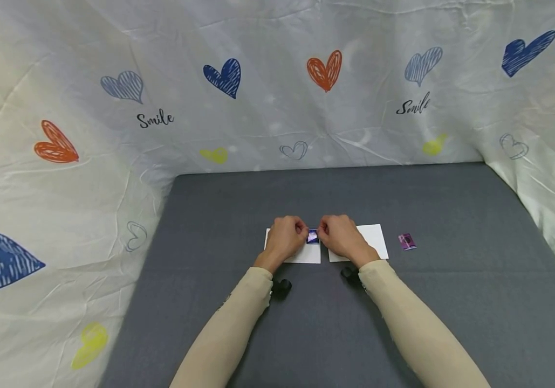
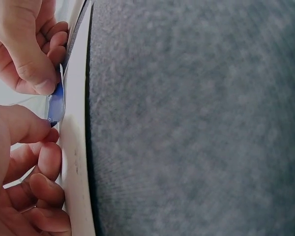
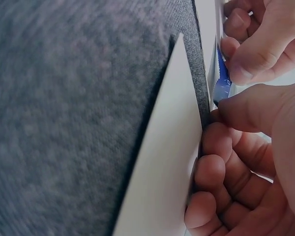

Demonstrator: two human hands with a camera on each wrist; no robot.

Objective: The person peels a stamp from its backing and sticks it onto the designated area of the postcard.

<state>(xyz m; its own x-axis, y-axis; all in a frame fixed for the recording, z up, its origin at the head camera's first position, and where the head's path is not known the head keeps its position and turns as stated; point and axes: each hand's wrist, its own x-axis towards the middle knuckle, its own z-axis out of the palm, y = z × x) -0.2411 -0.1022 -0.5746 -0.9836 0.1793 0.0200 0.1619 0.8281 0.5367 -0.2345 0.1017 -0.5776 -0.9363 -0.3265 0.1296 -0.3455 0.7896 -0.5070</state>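
Over the left white card (image 1: 308, 256), a small blue-and-purple stamp (image 1: 312, 236) with a toothed edge stands between the two hands. My left hand (image 1: 285, 237) pinches one end of it between thumb and index finger. The other end is pinched by my right hand (image 1: 342, 236), its thumb seen close to the left one. In the left wrist view the stamp (image 2: 56, 104) is tilted up beside the card's surface. My right forearm and hand reach across the right white card (image 1: 373, 240) and partly hide it. In the right wrist view, curled fingers lie along that card's edge.
A small pink-and-purple stamp-like piece (image 1: 407, 241) lies to the right of the cards on the grey cloth-covered table (image 1: 335, 194). Behind and to the left hangs a white curtain (image 1: 267, 118) printed with hearts. Dark wrist cameras sit under both sleeves.
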